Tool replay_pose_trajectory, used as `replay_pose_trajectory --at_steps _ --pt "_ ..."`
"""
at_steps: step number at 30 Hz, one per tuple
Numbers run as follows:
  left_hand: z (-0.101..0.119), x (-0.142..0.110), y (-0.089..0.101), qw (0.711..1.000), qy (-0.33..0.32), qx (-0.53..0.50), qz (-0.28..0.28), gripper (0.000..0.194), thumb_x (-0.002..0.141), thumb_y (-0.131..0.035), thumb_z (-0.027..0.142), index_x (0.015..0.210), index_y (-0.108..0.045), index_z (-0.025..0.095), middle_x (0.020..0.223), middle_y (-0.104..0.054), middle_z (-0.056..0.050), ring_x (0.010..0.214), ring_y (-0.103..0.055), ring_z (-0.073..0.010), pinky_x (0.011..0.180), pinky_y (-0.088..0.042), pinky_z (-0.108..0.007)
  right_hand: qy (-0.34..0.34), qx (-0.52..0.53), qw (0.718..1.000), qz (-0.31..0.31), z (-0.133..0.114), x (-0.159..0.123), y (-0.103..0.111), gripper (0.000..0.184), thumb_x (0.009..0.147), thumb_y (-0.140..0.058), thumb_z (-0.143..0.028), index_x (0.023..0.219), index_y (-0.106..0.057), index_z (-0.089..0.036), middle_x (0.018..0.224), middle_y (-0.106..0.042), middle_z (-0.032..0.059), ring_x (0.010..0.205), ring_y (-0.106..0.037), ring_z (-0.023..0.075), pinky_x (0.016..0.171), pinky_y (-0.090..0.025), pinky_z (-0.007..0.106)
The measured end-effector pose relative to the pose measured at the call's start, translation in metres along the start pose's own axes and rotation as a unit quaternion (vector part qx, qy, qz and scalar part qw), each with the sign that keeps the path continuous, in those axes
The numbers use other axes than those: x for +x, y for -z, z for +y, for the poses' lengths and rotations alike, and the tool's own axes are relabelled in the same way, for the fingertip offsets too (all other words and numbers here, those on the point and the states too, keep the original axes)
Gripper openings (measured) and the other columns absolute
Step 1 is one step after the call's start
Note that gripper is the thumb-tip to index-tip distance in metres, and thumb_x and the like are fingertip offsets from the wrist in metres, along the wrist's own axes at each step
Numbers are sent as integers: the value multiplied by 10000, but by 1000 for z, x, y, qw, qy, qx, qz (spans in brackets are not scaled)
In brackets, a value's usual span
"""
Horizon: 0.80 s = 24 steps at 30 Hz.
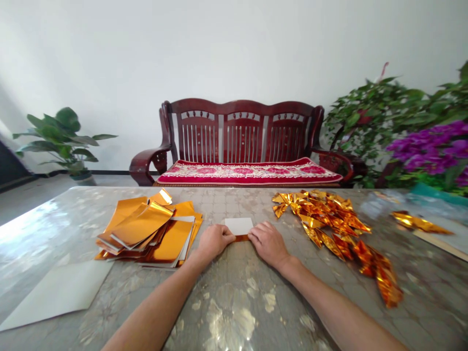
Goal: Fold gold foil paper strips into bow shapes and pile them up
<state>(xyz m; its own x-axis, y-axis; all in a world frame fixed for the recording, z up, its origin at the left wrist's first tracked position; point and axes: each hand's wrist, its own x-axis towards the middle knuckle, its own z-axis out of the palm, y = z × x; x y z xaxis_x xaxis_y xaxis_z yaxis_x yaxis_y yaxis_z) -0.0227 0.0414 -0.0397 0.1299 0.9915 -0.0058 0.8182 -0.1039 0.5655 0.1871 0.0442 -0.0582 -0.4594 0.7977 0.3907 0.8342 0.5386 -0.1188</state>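
Grey floral-patterned surface [226, 317]: left hand [215, 241] and right hand [268, 243] pinch the copper-coloured near edge of a small white paper rectangle [239, 225]. Loose rectangular gold-foil sheets [144, 224] lie left, near far edge; pointed orange-gold foil pieces [331, 214] spread right, from far edge inward.

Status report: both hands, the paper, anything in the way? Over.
Left hand, right hand: gripping paper at its near edge. White side up, gold strip nearest. Gold sheets left, foil pieces right, both apart from it.
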Motion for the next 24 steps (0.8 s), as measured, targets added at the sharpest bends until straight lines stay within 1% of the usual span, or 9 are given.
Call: replay_pose_trajectory --at_steps 4,7,9,12,18,24 --pt "0 -1 0 1000 12 7 5 231 818 -599 346 765 -745 175 722 -719 -23 644 -596 -135 562 -296 -225 -31 0 999 -31 -1 6 4 226 986 -513 -282 871 -694 -213 885 -685 34 882 -559 179 778 -360 280" --pt "-2 0 -3 999 16 31 24 260 834 -596 398 757 -733 191 724 -714 -22 652 -601 -143 568 -295 -233 -52 -11 997 -61 -2 13 8 213 969 -531 -265 841 -696 -222 877 -708 28 867 -574 184 738 -348 283" --pt "-3 1 -5 998 15 51 36 286 848 -587 430 759 -729 198 730 -714 -26 667 -607 -152 577 -300 -238 -58 -12 996 -69 -3 15 9 211 963 -530 -257 835 -695 -225 874 -715 27 859 -580 186 723 -343 284" --pt "-4 2 -5 996 12 74 42 304 858 -579 454 774 -727 203 744 -717 -34 696 -618 -163 594 -311 -241 -64 -8 996 -58 -3 14 7 205 957 -535 -257 823 -686 -223 865 -710 30 858 -578 188 724 -345 286" --pt "0 3 -1 996 28 82 24 319 845 -589 476 803 -742 200 753 -723 -46 708 -626 -167 602 -322 -241 -76 16 997 -21 -2 7 0 145 927 -585 -271 815 -666 -227 866 -698 25 873 -563 195 751 -359 294" --pt "3 3 2 992 24 117 31 326 849 -579 479 791 -741 202 777 -734 -63 770 -651 -196 628 -347 -255 -90 34 995 -17 -3 9 -1 102 909 -592 -231 827 -654 -233 876 -708 12 868 -563 198 755 -356 300"
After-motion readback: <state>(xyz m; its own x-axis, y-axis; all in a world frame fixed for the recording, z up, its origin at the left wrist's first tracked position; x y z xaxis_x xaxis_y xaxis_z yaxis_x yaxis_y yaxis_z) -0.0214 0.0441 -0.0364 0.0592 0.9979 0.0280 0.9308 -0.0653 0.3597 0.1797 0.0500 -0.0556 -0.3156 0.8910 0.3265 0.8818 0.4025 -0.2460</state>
